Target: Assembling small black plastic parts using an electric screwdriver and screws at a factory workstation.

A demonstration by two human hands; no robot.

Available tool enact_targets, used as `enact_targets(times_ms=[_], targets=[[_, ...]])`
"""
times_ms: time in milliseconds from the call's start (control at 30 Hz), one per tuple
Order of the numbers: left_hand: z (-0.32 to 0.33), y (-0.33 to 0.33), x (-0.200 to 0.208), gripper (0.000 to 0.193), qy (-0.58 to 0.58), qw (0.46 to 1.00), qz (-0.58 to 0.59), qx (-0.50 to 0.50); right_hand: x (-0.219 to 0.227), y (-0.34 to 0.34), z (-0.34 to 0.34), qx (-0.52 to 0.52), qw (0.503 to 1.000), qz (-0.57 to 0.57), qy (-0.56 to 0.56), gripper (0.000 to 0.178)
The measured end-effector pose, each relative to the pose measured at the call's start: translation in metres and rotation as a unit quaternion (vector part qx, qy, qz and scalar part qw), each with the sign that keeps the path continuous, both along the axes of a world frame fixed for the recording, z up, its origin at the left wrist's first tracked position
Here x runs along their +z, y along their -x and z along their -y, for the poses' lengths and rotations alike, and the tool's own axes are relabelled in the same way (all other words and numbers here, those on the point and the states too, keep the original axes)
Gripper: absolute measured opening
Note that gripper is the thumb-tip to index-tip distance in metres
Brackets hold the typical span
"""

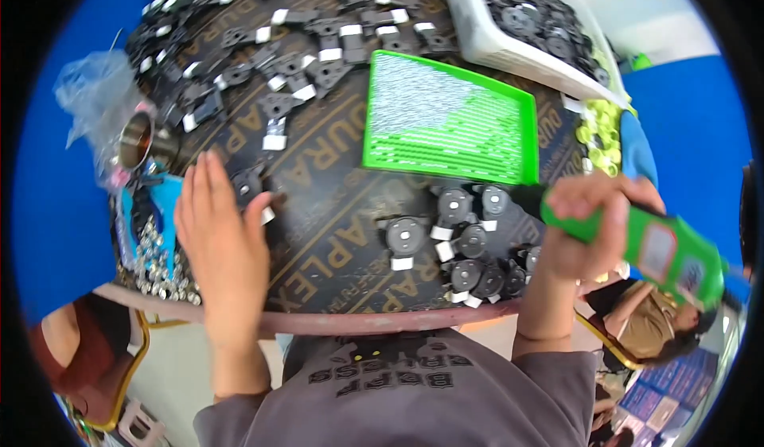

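Left hand (219, 236) lies flat, fingers released, on a black bracket (248, 186) at the worktop (334, 232) edge. Right hand (585, 228) is clenched around a green screwdriver (637, 240) over the round black parts (469, 244). Advice: pin the bracket firmly, keep the driver upright.

Partly hidden under the left hand (216, 236): a black part with a white tab (253, 192), only its top and right edge showing past the fingers. Covered by the right hand (593, 228): the middle of the green electric screwdriver (664, 252), its tip dark and blurred to the left of the grip. Just below that grip, a cluster of round black parts (469, 256), the rightmost ones tucked behind the wrist. Above the grip, cut off by the picture's dark rim: a white bin of black discs (509, 49). Too small to tell apart: silver fasteners (155, 268) heaped left of the left hand.
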State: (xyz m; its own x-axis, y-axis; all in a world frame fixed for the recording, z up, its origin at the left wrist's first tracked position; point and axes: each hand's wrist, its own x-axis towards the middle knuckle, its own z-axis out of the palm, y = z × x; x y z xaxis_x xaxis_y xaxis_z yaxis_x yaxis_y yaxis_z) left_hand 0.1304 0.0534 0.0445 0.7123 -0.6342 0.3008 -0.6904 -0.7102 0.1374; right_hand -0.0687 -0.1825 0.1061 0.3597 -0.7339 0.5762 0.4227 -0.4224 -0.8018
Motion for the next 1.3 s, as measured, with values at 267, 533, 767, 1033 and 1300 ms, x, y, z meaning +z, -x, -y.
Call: enact_targets(times_ms=[267,533,767,1033,1300], targets=[[0.018,0.015,-0.002,0.05,0.001,0.984,-0.165,-0.059,-0.035,-0.026,0.029,0.024,0.992,-0.062,0.106,0.022],[0.027,0.073,-0.004,0.06,0.03,0.951,-0.208,-0.226,-0.041,-0.04,0.034,0.04,0.994,-0.079,0.07,0.021],[0.031,0.081,-0.01,0.06,0.048,0.93,-0.235,-0.279,-0.042,-0.04,0.035,0.059,0.994,-0.061,0.074,0.022],[0.029,0.083,-0.03,0.053,0.127,0.904,-0.302,-0.274,-0.003,-0.023,-0.009,0.087,0.993,-0.039,0.066,0.021],[0.036,0.086,-0.034,0.053,0.178,0.885,-0.36,-0.235,0.007,0.006,-0.054,0.266,0.959,-0.05,0.085,0.035]])
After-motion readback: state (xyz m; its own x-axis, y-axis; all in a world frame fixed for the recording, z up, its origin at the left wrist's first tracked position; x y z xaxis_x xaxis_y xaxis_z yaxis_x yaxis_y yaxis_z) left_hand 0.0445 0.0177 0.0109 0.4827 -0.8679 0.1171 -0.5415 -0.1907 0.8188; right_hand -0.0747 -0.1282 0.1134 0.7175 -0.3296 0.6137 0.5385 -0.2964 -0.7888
